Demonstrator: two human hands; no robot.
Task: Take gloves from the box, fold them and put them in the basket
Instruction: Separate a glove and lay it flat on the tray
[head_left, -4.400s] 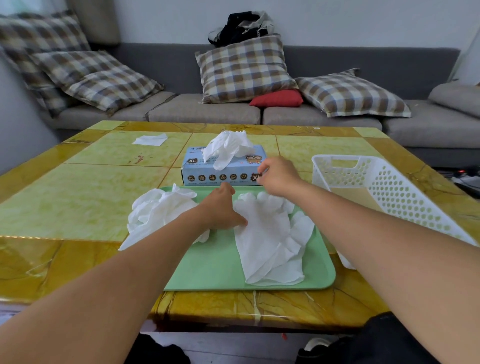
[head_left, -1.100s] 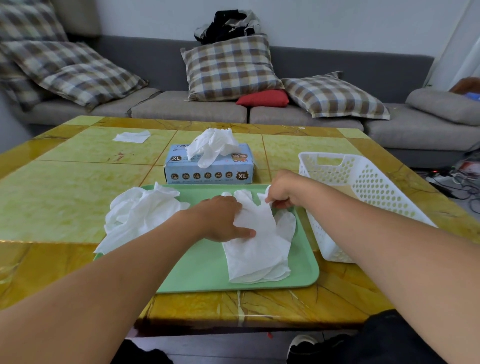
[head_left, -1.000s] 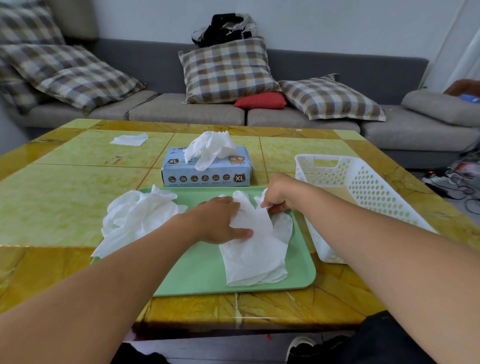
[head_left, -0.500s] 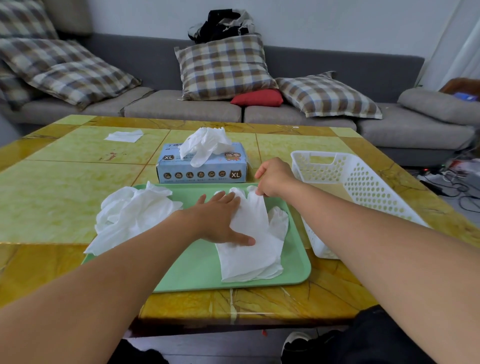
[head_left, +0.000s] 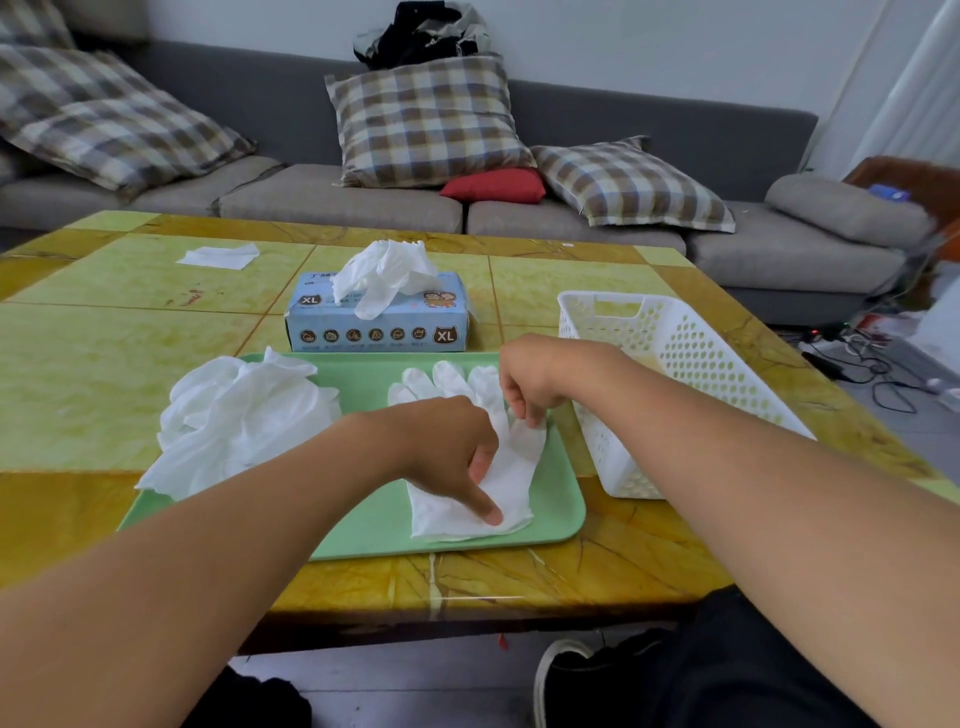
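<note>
A flat white glove (head_left: 498, 467) lies on the tray (head_left: 363, 525), fingers toward the blue box (head_left: 376, 325) just behind it; more gloves (head_left: 239, 415) are heaped at the tray's left, and the white basket (head_left: 670, 374) stands to its right.

"XL" twice on the blue glove box (head_left: 376, 322) (other print seems illegible)
</note>
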